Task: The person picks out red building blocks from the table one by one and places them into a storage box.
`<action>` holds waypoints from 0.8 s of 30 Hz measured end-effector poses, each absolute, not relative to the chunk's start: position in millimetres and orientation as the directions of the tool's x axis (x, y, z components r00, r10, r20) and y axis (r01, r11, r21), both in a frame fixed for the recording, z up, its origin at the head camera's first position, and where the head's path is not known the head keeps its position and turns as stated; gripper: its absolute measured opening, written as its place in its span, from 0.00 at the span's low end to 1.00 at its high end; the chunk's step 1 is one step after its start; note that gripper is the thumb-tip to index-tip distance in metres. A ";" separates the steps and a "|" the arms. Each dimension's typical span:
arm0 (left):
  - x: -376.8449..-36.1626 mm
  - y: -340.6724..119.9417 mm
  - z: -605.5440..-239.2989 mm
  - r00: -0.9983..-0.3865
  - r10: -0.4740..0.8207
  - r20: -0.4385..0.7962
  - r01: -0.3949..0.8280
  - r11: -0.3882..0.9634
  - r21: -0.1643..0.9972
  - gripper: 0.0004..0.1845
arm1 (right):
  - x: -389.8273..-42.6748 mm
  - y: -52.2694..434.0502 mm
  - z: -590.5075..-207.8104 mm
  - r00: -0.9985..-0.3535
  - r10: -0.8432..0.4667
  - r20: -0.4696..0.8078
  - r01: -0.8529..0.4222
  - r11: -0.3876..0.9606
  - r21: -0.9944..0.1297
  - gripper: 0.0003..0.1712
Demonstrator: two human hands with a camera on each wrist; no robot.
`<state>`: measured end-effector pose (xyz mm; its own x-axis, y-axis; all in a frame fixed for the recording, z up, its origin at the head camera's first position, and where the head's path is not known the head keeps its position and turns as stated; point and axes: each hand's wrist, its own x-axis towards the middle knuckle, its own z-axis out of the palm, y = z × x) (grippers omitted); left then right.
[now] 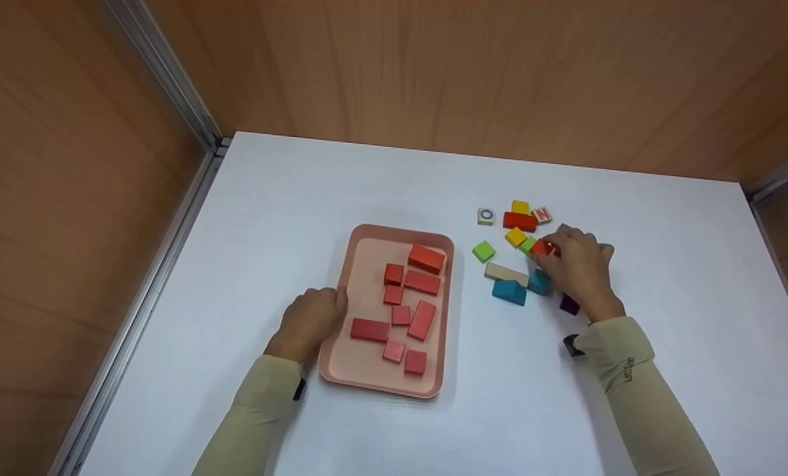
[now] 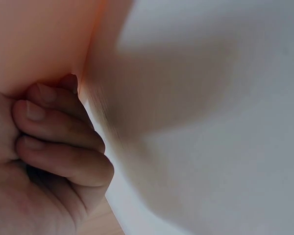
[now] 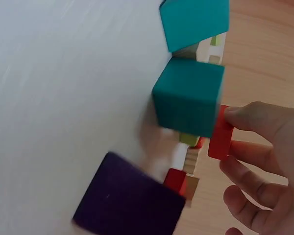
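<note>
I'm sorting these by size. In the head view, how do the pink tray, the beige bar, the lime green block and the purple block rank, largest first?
1. pink tray, clearly largest.
2. beige bar.
3. lime green block.
The purple block is partly hidden by the right hand, so its place is unsure.

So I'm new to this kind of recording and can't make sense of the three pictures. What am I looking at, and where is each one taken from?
There is no machine here: a person works with two bare hands. The wide picture comes from a camera on the person's head, looking down at a white table. The two close, blurry ones come from cameras on the wrists.

On the table is a pink tray holding red blocks. To its right lies a loose group of coloured blocks: yellow, green, teal, purple, red.

The left hand rests against the tray's edge; its wrist view shows curled fingers at the tray. The right hand pinches a small red block beside a teal block.
</note>
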<state>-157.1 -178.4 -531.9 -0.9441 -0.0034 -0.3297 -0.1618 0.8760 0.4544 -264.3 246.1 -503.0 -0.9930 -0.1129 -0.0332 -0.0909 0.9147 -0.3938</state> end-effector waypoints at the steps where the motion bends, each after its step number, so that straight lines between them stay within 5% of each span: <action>1: -157.1 -178.3 -532.2 -0.943 -0.004 -0.332 -0.165 0.874 0.458 0.28 | -263.4 243.4 -502.1 -0.993 -0.116 -0.027 -0.097 0.917 -0.388 0.26; 24: -157.3 -177.8 -530.5 -0.936 -0.011 -0.353 -0.180 0.875 0.450 0.27 | -238.5 132.5 -484.1 -0.911 -0.387 0.142 -0.411 0.826 -0.386 0.25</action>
